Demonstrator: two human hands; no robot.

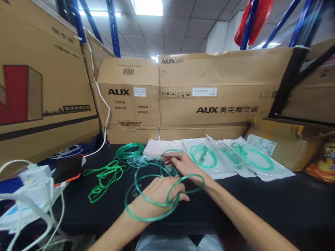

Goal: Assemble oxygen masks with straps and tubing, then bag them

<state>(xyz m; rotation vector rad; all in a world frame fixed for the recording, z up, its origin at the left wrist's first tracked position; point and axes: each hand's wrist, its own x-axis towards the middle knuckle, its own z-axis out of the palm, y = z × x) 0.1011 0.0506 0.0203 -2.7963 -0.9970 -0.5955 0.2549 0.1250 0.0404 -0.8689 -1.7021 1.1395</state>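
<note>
My left hand point(163, 191) is closed on a length of green plastic tubing point(146, 219), its wide loops lying over the back of the hand and wrist. My right hand point(181, 162) reaches just beyond it, fingers curled down beside a tube end and some clear plastic pieces point(171, 170); what lies under its fingertips is partly hidden. Left of the hands is a coil of darker green tubing point(129, 150) with clear plastic parts point(137, 161) beside it. Nearer, a tangle of flat green elastic straps point(104, 177) lies on the black table point(209, 216).
White packets with green tubing point(204, 157) lie at the right, another packet point(248, 157) beyond them. A taped carton point(277, 136) stands behind. At the left are a phone point(68, 169) and white chargers with cables point(35, 184). Tall cardboard panels point(222, 97) wall the back.
</note>
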